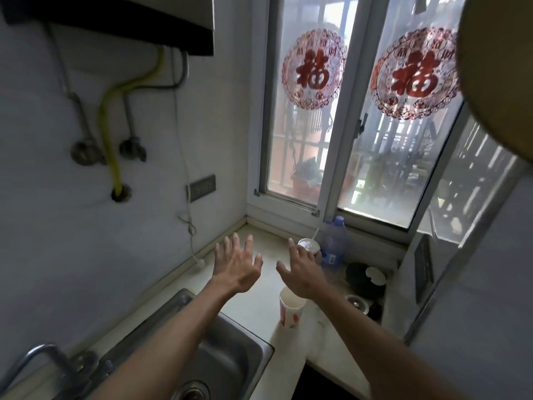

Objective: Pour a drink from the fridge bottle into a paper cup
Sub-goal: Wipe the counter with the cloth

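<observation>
Far left: stainless steel sink (pixel 230 356) sunk into the pale worktop (pixel 259 319). Left hand (pixel 236 269) hovers over the worktop beyond the sink, fingers spread, holding nothing. Right hand (pixel 302 272) is just beside it, also open and empty, fingertips reaching toward the white lidded cup with a straw (pixel 310 246). White paper cup with red print (pixel 290 313) stands upright on the worktop directly under the right wrist, near the sink corner; looks empty. Clear plastic bottle with a blue cap (pixel 334 243) stands behind the lidded cup by the window, blurred. Can't tell if it's the fridge bottle; no fridge in view. Risks, my read: if the right forearm drops it clips the paper cup, which is light and would tip toward the sink. A grab for the bottle passes the lidded cup, and the straw could snag fingers and topple it. The bottle looks big, so a one-handed pour into an unheld cup could shove it over.
</observation>
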A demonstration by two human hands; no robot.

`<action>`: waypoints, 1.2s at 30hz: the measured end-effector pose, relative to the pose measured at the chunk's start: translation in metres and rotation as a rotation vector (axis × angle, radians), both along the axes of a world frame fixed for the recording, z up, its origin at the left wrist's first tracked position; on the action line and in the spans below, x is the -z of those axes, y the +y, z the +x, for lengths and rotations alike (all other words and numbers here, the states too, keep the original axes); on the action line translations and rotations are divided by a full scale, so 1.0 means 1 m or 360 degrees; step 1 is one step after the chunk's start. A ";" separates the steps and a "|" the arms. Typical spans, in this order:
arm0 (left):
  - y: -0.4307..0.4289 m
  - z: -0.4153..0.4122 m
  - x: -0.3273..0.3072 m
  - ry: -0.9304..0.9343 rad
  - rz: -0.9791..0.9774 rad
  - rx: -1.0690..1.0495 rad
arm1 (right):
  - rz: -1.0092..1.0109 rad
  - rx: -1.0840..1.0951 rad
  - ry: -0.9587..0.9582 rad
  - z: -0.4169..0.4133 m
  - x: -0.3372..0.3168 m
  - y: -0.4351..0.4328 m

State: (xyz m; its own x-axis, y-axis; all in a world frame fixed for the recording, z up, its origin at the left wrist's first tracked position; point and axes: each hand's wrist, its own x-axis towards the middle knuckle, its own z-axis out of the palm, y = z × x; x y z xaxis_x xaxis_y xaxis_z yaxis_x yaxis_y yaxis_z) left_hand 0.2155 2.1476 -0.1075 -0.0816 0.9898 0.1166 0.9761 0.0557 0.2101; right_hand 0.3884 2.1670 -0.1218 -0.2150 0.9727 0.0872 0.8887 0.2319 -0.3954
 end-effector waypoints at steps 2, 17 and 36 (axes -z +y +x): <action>-0.010 -0.005 -0.012 0.0039 0.0029 -0.0029 | 0.0029 -0.0016 -0.0054 -0.005 -0.010 -0.008; -0.121 -0.006 -0.054 0.0169 0.0102 -0.0288 | 0.0135 -0.0326 -0.0159 -0.012 -0.056 -0.096; -0.364 -0.109 -0.045 0.0136 0.0095 -0.1034 | 0.0158 -0.1133 -0.0129 -0.138 -0.044 -0.244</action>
